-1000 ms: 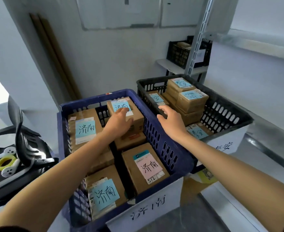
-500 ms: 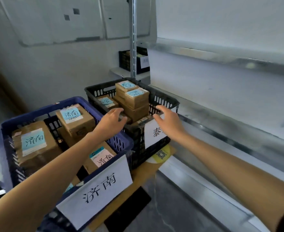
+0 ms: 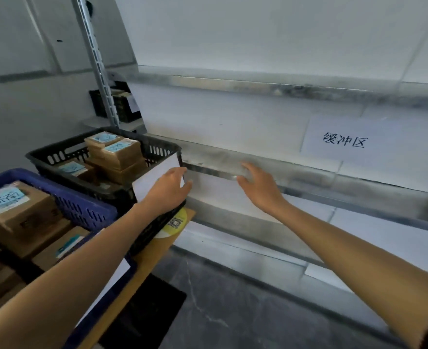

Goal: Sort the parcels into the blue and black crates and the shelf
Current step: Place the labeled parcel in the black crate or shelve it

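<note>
Hands are swung rightward | left hand (image 3: 169, 190) is laid slack on black crate (image 3: 87, 183) beneath | right hand (image 3: 259, 187) is spread, empty, toward shelf (image 3: 308, 171) ahead | destination should be checked before gripping.

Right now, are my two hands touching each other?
Apart. The head view shows the left hand at the corner of the black crate and the right hand over the shelf lip, with a clear gap between them.
</note>
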